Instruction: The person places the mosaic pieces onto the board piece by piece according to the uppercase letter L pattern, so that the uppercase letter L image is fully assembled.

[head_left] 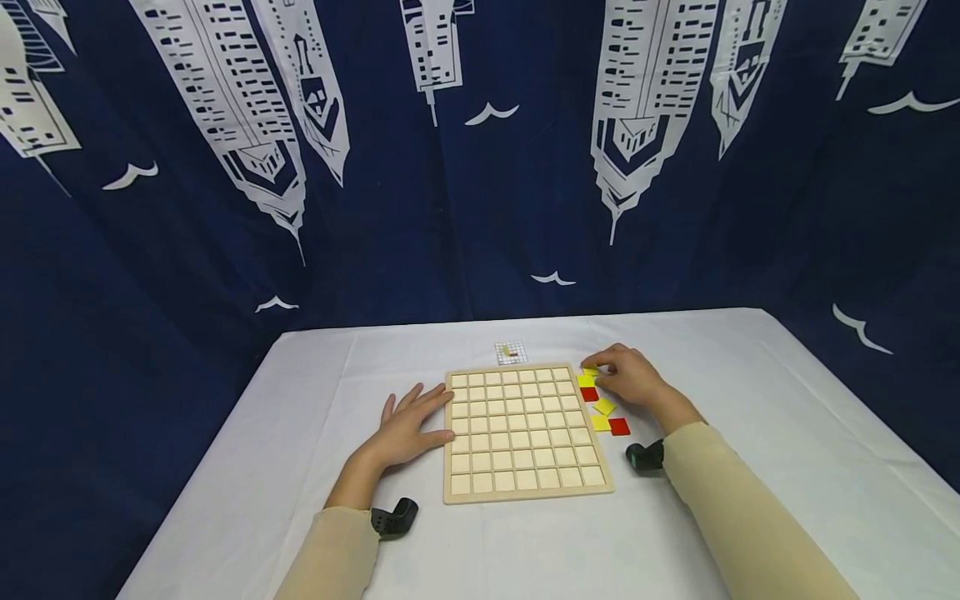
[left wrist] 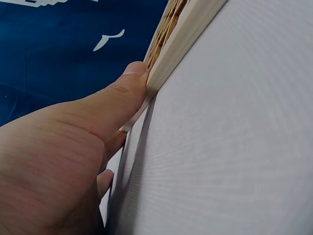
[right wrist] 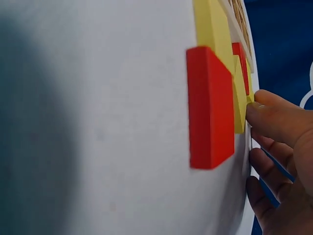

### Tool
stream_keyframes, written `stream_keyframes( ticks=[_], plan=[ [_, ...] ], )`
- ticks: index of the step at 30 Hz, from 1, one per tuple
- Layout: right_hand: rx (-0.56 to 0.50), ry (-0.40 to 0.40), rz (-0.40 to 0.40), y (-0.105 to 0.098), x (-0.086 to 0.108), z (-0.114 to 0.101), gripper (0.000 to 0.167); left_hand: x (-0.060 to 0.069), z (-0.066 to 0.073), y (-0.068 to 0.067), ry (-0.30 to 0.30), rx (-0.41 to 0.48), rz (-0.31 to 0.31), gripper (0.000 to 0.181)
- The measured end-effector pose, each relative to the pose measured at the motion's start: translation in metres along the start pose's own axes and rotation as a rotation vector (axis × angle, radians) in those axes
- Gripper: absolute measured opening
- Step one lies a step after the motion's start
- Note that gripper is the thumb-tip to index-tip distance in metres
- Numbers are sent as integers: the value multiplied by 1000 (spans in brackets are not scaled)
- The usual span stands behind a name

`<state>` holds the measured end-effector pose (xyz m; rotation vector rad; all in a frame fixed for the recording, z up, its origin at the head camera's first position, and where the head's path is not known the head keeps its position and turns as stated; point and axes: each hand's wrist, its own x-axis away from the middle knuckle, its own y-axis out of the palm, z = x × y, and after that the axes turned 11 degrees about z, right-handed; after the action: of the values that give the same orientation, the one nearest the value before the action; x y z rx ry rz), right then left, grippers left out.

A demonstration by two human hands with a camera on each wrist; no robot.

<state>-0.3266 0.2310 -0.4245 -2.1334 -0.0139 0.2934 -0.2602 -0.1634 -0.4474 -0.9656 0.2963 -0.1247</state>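
Note:
A square wooden grid board [head_left: 525, 498] lies flat on the table. My left hand [head_left: 401, 433] rests at its left edge with fingers spread; in the left wrist view the thumb [left wrist: 120, 95] touches the board's side. Beyond the board's upper right corner, my right hand [head_left: 637, 382] has thumb and index finger around a yellow tile [head_left: 590, 372], which they partly cover. Just below are another yellow tile [head_left: 584, 381] and a red tile [head_left: 589, 394]. Nearer me lie a turned yellow tile [head_left: 603, 407], a yellow tile [head_left: 600, 423] and a red tile [head_left: 619, 427].
A small printed grid card [head_left: 512, 352] with a coloured pattern lies behind the board. White cloth [head_left: 750, 400] covers the table. A dark blue curtain [head_left: 465, 208] with white building prints hangs behind it. Both wrists carry black cameras [head_left: 395, 518].

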Motion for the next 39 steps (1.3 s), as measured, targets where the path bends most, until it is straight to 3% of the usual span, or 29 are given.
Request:
stream_keyframes(
  ticks=[19, 35, 39],
  plan=[
    [15, 52, 84, -1, 0, 3, 17, -1, 0, 0, -5, -19, -20, 72],
    [33, 67, 82, -1, 0, 0, 27, -1, 1, 0, -13, -29, -20, 72],
    [-11, 73, 90, -4, 0, -3, 28, -1, 0, 0, -3, -32, -25, 72]
  ],
)
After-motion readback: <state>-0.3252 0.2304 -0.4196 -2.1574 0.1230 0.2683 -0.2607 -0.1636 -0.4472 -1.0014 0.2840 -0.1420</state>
